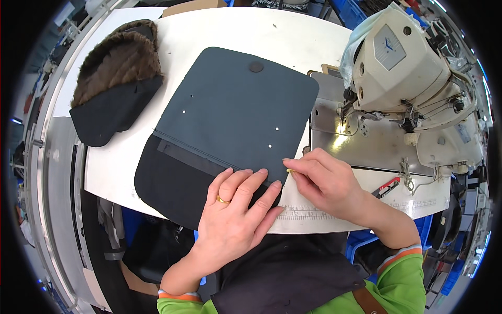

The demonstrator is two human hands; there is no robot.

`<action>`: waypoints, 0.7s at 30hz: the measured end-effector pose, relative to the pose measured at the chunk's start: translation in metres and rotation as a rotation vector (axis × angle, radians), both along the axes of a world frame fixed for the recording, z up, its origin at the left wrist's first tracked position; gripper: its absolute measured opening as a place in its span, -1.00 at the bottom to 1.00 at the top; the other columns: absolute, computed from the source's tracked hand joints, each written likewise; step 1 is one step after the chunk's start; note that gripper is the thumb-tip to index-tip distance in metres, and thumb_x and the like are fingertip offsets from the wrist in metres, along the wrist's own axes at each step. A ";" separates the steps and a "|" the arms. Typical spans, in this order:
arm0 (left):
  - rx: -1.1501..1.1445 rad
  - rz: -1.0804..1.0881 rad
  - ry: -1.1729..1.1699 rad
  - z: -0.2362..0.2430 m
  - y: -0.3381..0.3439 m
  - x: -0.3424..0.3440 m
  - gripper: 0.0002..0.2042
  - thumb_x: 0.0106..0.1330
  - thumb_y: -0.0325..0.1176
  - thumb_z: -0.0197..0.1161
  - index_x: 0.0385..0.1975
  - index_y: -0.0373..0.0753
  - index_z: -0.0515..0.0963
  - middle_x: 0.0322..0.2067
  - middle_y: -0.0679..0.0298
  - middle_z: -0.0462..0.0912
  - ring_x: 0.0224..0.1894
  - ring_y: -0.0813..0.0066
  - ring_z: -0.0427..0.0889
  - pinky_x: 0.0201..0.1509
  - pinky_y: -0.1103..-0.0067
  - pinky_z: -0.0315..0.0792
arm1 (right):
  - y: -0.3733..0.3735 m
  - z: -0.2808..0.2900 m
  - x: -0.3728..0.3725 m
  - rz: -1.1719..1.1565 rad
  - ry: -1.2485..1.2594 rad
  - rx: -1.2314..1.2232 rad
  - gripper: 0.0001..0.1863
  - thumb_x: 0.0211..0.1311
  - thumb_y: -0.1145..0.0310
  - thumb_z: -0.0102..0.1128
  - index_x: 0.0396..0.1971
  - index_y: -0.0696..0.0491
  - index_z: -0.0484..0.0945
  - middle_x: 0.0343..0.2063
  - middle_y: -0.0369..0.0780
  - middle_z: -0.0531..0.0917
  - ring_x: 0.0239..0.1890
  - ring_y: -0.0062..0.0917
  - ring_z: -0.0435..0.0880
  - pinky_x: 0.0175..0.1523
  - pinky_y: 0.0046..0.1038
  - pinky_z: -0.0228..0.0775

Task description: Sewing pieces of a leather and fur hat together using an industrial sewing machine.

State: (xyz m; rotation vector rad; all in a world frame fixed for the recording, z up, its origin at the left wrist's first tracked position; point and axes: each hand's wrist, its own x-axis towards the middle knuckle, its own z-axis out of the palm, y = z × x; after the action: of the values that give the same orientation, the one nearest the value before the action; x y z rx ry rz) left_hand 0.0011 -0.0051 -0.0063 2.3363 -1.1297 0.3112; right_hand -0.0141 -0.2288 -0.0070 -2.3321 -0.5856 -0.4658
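A dark grey-green fabric panel [235,99] lies slantwise on the white table, with a round dark disc [255,67] near its far edge and several small holes. Its near edge meets a black rounded fabric piece [167,180] with a strip along the seam. My left hand [235,209] lies flat over that seam, fingers spread, pressing the cloth. At the panel's near right corner, my right hand [324,183] pinches a small yellow piece [290,170] that looks like chalk. Most of it is hidden by the fingers.
A beige sewing machine [402,68] with a metal bed plate stands at the right. Red-handled cutter [387,187] and loose threads lie near it. A ruler scale [308,214] runs along the table's front edge. A fur-lined black fabric piece [117,83] rests at the far left.
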 end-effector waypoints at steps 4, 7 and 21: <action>0.000 0.002 0.011 0.000 0.000 0.002 -0.59 0.09 -0.29 0.49 -0.02 -0.15 0.65 0.05 0.17 0.57 0.10 0.18 0.51 0.24 0.20 0.38 | -0.012 0.003 -0.001 -0.016 0.160 0.156 -0.70 0.20 0.65 0.28 -0.05 0.14 0.63 -0.38 -0.26 0.55 -0.43 -0.62 0.61 -0.38 -0.57 0.44; -0.086 -0.039 0.059 0.005 0.007 0.004 -0.60 0.08 -0.35 0.50 -0.04 -0.20 0.66 0.03 0.15 0.60 0.07 0.15 0.54 0.22 0.21 0.41 | -0.017 -0.001 0.000 -0.056 0.386 0.458 -0.72 0.30 0.61 0.24 0.00 0.13 0.63 -0.33 -0.32 0.55 -0.41 -0.76 0.56 -0.36 -0.65 0.41; 0.032 0.272 -0.030 0.000 0.074 0.055 -0.53 0.27 -0.11 0.37 0.10 -0.22 0.57 0.20 0.07 0.51 0.32 0.02 0.39 0.39 0.16 0.23 | 0.093 0.031 0.110 0.167 0.044 0.209 -0.85 0.26 0.55 0.30 -0.18 0.15 0.66 -0.36 -0.19 0.64 -0.40 -0.51 0.66 -0.28 -0.53 0.51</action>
State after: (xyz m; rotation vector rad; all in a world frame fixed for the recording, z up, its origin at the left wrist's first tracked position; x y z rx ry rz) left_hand 0.0562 0.0689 -0.0062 2.5238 -0.8339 0.4290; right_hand 0.0963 -0.1359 0.0237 -2.0709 -0.6707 -0.3785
